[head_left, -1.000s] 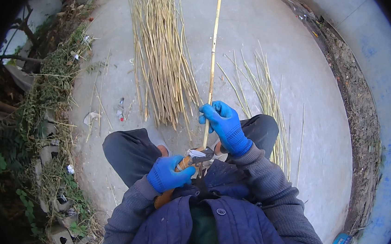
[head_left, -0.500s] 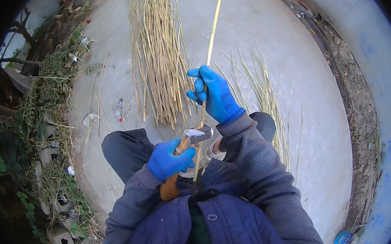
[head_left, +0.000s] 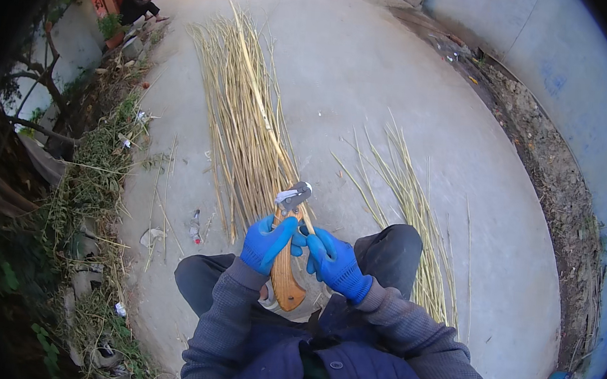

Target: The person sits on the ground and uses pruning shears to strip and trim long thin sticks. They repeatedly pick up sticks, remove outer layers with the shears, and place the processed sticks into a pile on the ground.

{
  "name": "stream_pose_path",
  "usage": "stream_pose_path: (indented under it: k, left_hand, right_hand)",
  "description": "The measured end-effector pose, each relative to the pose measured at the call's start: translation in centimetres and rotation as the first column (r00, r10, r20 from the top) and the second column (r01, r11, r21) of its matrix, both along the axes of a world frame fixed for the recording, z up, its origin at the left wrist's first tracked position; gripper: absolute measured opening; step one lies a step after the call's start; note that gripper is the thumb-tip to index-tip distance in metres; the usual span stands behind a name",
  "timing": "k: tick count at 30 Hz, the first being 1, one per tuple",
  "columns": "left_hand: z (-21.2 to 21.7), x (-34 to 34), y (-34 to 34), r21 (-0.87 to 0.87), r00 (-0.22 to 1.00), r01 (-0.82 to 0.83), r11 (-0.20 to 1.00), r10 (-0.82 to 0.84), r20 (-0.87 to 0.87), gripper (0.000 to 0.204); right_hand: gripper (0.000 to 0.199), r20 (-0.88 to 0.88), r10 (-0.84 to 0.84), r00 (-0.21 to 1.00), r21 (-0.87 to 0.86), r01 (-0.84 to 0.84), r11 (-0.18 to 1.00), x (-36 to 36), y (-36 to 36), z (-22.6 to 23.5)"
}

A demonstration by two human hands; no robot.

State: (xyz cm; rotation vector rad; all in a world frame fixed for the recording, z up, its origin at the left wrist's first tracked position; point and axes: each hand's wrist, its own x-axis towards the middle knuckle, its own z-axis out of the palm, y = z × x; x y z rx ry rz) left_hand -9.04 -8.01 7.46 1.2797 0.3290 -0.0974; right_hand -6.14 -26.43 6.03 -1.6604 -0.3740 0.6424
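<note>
My left hand (head_left: pixel 268 244), in a blue work glove, is closed around a cutting tool with a curved wooden handle (head_left: pixel 285 283) and a grey metal head. White material is wrapped at that head, which points away from me. Close beside it, my gloved right hand (head_left: pixel 338 266) pinches the near end of a long pale stalk (head_left: pixel 259 97). The stalk slants away to the far left, passing beside the metal head and over a large pile of similar stalks (head_left: pixel 226 128). Whether the blade touches the stalk I cannot tell.
A smaller bunch of greener stalks (head_left: pixel 406 188) lies right of the pile, beside my right knee (head_left: pixel 393 251). Weeds and rubble (head_left: pixel 94 193) border the concrete at left; a wall (head_left: pixel 564 97) stands at right. A person (head_left: pixel 139 8) sits at the far left.
My right hand has come down to the stalk's near end, beside my left hand. The stalk has tipped forward and left, and the tool has moved slightly away from my body. My view has lifted.
</note>
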Motion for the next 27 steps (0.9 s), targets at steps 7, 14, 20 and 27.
stream_pose_path:
  k: [7,14,20,27]
  left_hand:
    - [-4.3,1.1,3.0,-0.256,0.965,-0.261,0.931,0.255,-0.056,0.043]
    - [-2.5,4.2,18.0,-0.099,0.851,-0.522,0.847,0.524,-0.006,0.041]
    - [-1.8,4.4,8.9,-0.137,0.944,-0.325,0.936,0.329,0.005,0.043]
    - [-3.4,2.4,-0.6,-0.173,0.988,-0.152,0.973,0.143,-0.064,0.04]
  right_hand:
    - [0.018,0.622,0.205,0.756,-0.288,-0.023,0.957,-1.5,-2.7,-0.3]
    - [0.027,0.504,0.463,0.729,-0.441,-0.244,0.864,-6.8,-18.1,3.4]
    - [0.038,-0.098,0.328,0.94,-0.33,-0.342,0.88,-2.1,-13.8,5.5]
    - [0.03,-0.12,0.203,0.972,-0.222,-0.225,0.949,2.8,-4.2,2.1]
